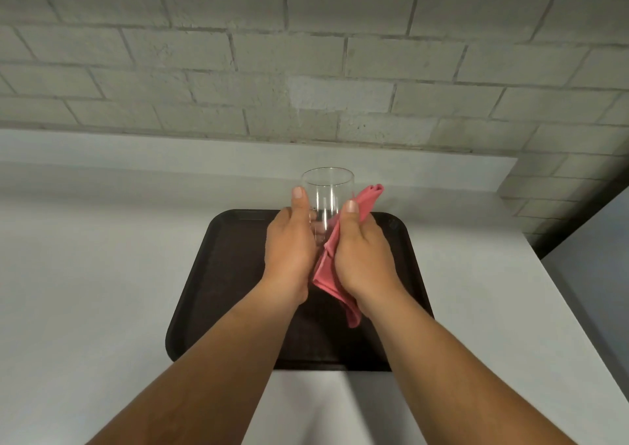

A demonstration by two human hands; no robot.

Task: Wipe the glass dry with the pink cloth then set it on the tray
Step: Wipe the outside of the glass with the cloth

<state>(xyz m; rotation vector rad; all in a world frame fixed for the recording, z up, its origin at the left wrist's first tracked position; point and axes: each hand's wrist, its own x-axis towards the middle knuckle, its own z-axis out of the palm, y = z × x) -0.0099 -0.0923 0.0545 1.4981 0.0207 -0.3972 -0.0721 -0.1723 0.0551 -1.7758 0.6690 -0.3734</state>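
A clear drinking glass (pixel 327 191) is held upright above the dark brown tray (pixel 218 274). My left hand (pixel 289 247) grips its left side, thumb up along the wall. My right hand (pixel 360 254) presses the pink cloth (pixel 328 274) against the glass's right side. The cloth pokes out behind the glass at the top and hangs down between my wrists. The lower part of the glass is hidden by my hands and the cloth.
The tray lies on a white counter (pixel 102 257) that meets a grey brick wall (pixel 306 53) at the back. The counter's right edge (pixel 551 281) drops off to a darker gap.
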